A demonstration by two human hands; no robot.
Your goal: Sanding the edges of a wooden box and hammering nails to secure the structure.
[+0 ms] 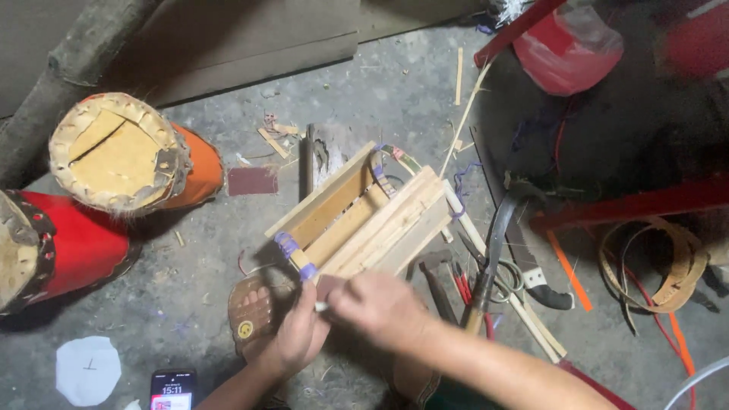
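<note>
Hands meet at the near end of a slatted wooden frame (pixel 363 215) resting on the concrete floor (pixel 395 91): the left hand (pixel 298 338) pinches a small pale piece against it, the right hand (pixel 377 307) curls closed beside, contents hidden. Light, stiff and splintery by the look, the frame seems best gripped along its side rails. Two hide-topped drums (pixel 129 156) lie at left; a sickle (pixel 493 243), hammer (pixel 434 269) and phone (pixel 172 389) lie nearby.
</note>
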